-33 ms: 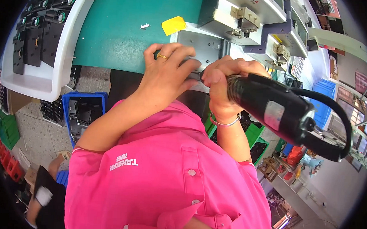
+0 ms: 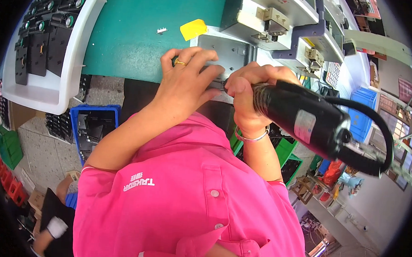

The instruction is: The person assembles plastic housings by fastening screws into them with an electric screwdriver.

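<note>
A black electric screwdriver with a pale label and a looped black cord lies across my right hand, whose fingers wrap around its front end. The tool tilts, its tip pointing left toward my other hand. My left hand, with a ring on one finger, bends over the front edge of the bench. Its thumb and forefinger close around a small greyish piece at the driver's tip, mostly hidden by the fingers. Just beyond both hands lies a flat dark grey plate with small holes.
A yellow piece and a small white part lie on the green mat. Metal-fronted machines stand behind at right. A white tray of black parts is at left, above a blue crate. Another person's arm shows lower left.
The rear end of the screwdriver and its cord have shifted very slightly. At lower left the other person's arm has moved. My hands keep nearly the same places.
</note>
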The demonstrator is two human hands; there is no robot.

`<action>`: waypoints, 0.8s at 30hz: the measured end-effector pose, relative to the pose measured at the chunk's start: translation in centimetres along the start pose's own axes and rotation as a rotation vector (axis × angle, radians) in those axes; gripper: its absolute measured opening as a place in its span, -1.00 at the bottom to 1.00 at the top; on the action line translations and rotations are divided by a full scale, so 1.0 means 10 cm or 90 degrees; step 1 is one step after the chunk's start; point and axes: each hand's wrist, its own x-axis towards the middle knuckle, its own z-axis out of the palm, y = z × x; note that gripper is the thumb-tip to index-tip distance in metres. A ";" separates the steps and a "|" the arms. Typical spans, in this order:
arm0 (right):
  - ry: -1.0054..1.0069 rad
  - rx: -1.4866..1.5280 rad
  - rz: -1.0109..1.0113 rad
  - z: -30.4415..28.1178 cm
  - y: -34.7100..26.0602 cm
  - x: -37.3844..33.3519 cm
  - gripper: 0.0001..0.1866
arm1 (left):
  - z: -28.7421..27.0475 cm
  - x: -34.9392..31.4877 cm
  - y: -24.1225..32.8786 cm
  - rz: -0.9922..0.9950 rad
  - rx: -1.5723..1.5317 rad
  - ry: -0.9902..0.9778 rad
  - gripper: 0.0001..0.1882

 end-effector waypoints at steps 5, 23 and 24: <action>0.254 0.248 0.053 -0.05 -0.15 0.06 -0.41 | -0.05 0.08 -0.09 0.013 -0.003 -0.040 -0.33; 0.329 0.255 0.049 -0.62 -0.13 -0.13 -0.49 | 0.04 0.18 0.09 0.027 0.066 -0.100 -0.24; 0.332 0.257 0.050 -0.62 -0.12 -0.14 -0.49 | 0.04 0.18 0.11 0.032 0.076 -0.106 -0.24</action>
